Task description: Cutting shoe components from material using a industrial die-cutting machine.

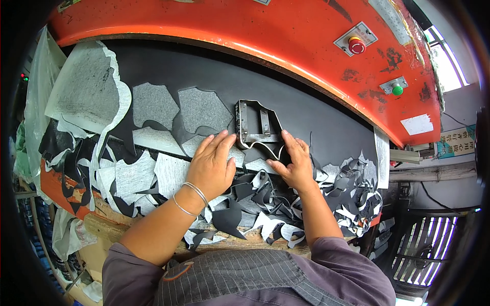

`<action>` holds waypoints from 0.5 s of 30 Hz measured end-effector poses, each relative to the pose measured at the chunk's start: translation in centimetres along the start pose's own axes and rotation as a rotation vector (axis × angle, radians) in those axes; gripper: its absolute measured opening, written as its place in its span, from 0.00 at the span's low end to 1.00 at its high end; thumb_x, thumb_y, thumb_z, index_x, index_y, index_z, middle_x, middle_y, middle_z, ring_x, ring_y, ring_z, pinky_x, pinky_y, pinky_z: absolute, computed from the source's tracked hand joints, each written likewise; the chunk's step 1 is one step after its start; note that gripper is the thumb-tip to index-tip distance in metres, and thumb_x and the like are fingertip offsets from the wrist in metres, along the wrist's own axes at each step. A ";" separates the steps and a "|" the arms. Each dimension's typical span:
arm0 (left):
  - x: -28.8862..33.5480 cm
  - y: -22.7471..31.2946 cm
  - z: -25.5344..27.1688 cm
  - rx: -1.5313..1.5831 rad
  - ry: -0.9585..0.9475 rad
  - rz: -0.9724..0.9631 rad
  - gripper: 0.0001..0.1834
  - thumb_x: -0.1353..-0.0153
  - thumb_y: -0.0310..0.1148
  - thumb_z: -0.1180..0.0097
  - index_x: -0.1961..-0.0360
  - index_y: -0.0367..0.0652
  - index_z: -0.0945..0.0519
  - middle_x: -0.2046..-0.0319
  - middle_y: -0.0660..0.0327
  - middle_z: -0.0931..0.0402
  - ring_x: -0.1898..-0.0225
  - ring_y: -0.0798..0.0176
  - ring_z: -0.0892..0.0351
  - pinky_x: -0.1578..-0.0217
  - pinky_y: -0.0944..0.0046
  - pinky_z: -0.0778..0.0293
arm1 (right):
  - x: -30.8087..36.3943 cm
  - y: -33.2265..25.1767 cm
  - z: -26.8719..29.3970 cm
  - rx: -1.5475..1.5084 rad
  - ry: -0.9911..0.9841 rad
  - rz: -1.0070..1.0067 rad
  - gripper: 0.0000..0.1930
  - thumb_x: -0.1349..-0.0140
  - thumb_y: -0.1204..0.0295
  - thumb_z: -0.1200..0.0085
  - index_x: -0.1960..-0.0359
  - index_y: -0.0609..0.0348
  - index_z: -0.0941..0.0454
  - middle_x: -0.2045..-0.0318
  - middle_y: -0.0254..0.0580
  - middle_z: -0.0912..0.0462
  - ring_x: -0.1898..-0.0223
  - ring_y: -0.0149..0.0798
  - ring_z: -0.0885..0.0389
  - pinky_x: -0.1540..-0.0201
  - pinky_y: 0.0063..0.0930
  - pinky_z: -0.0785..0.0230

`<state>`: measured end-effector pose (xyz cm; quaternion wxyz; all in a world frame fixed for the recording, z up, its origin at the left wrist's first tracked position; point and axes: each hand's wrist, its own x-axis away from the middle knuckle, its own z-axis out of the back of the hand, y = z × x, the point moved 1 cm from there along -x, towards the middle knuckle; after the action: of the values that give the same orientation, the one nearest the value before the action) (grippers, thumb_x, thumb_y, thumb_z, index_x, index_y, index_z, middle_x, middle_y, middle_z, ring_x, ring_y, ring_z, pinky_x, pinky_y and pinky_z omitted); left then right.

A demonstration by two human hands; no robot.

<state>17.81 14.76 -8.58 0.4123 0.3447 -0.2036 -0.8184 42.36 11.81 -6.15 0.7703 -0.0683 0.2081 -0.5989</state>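
Observation:
A metal cutting die, a steel-strip outline with cross-bars inside, sits on the black sheet surface in front of me. My right hand grips its right near corner, index finger along the side and thumb at the wavy near edge. Fingers stretched out, my left hand lies palm down just left of the die, fingertips close to its side. Beyond those fingertips lie two grey fabric-backed cut shapes. Whether the left fingertips touch the die I cannot tell.
An orange press beam spans the far side, carrying a red knob and a green button. Black and grey scraps heap along the near edge. A folded grey sheet lies at left.

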 end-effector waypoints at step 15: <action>-0.4 -0.4 0.3 0.073 0.081 -0.039 0.25 0.46 0.28 0.42 0.46 0.36 0.31 0.48 0.47 0.26 0.43 0.46 0.29 0.41 0.49 0.37 | 0.1 -3.3 -0.2 0.173 0.253 0.022 0.26 0.59 0.48 0.32 0.66 0.55 0.19 0.60 0.48 0.17 0.56 0.46 0.20 0.48 0.43 0.35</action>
<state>17.56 15.35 -8.46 0.3912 0.3963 -0.2098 -0.8037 39.36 10.84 -5.21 0.7475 0.0766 0.2517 -0.6100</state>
